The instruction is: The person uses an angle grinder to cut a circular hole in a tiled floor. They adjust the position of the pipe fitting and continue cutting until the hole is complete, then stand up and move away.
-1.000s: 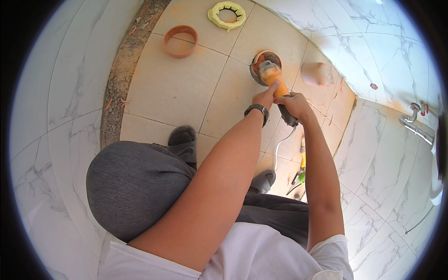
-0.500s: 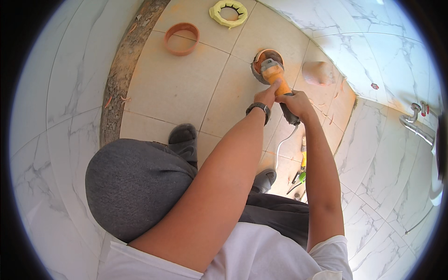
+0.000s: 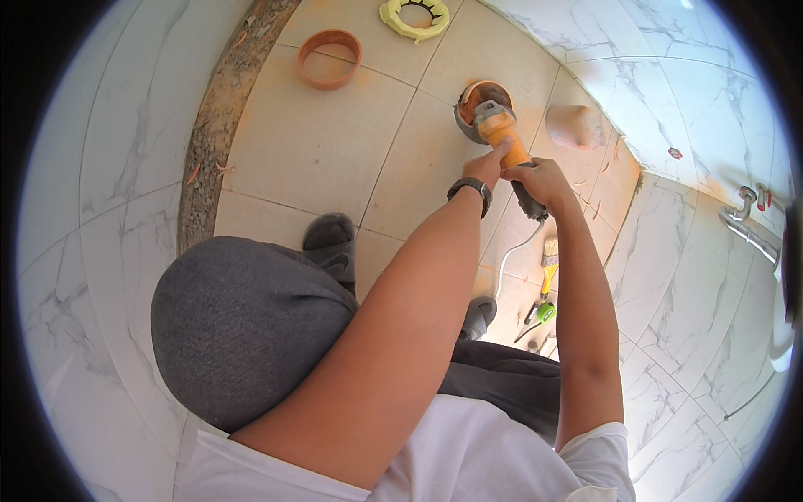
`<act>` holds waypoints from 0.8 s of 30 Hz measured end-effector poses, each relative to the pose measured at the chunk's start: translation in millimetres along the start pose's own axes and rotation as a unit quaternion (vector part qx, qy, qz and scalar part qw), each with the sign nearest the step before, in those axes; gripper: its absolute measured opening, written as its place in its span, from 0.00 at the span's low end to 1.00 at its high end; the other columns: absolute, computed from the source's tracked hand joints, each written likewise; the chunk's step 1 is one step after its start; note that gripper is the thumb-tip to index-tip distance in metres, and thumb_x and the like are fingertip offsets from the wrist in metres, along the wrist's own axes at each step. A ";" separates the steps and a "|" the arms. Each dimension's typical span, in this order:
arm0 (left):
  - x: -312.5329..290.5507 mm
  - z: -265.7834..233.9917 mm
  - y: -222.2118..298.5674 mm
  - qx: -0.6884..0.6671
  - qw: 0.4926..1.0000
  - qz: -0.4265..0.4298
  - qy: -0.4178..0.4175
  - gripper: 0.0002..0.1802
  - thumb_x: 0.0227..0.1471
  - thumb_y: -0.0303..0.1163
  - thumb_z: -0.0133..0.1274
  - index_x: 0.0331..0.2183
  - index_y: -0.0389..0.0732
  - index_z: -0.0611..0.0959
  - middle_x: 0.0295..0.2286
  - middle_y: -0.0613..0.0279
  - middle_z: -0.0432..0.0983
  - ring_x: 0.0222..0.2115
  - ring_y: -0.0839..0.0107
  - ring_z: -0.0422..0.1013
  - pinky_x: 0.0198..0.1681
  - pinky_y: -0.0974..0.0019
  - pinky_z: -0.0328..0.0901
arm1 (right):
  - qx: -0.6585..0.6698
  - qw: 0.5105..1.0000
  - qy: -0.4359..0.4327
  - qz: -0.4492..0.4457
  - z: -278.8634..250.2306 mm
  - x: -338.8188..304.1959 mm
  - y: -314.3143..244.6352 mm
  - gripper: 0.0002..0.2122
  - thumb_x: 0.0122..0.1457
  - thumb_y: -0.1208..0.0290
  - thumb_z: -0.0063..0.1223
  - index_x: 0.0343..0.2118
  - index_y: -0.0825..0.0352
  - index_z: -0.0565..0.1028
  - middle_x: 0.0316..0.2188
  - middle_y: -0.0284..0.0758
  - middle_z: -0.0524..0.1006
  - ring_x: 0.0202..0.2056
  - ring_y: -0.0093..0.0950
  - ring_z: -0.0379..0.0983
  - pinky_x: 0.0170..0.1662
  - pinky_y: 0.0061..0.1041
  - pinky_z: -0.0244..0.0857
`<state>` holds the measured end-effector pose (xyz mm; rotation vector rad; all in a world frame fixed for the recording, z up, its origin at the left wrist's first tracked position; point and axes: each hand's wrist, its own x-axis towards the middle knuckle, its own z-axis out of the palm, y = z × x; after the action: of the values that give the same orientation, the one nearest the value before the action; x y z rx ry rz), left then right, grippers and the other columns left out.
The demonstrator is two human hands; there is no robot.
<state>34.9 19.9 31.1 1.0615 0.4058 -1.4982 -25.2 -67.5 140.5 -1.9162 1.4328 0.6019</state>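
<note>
Both my hands are closed round a yellow and black angle grinder [image 3: 505,139]. Toward its head, my left hand [image 3: 487,166], with a dark watch on the wrist, grips the yellow body. Farther back, my right hand [image 3: 542,182] wraps the dark rear end, where a pale cord [image 3: 507,261] trails toward my foot. The grinder's head sits at a round, orange-brown pipe opening [image 3: 492,90] in the tiled floor. Its disc is largely hidden by the head and the pipe rim.
An orange-brown pipe ring [image 3: 329,59] and a yellow taped ring [image 3: 415,18] lie on the tiles [image 3: 309,159]. Right of the opening is a pinkish rounded object [image 3: 575,127]. A paintbrush [image 3: 549,266] and green tool [image 3: 545,313] lie near my right forearm. A rough trench [image 3: 219,134] runs along the left wall.
The grinder and both hands have shifted slightly right and down in the picture, uncovering more of the pipe opening. The paintbrush beside my right forearm shows more fully.
</note>
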 end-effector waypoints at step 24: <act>-0.8 2.7 -3.6 -0.046 0.999 0.007 -0.002 0.43 0.48 0.59 0.64 0.51 0.31 0.78 0.45 0.54 0.76 0.46 0.67 0.70 0.55 0.64 0.59 | -0.070 0.997 0.020 0.004 -3.6 -3.4 -8.8 0.30 0.36 0.48 0.69 0.30 0.77 0.81 0.24 0.44 0.80 0.24 0.34 0.77 0.30 0.30 0.69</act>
<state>30.5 19.2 32.0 0.9867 0.4603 -1.4543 -17.9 -66.4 147.3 -2.0422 1.4584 0.6877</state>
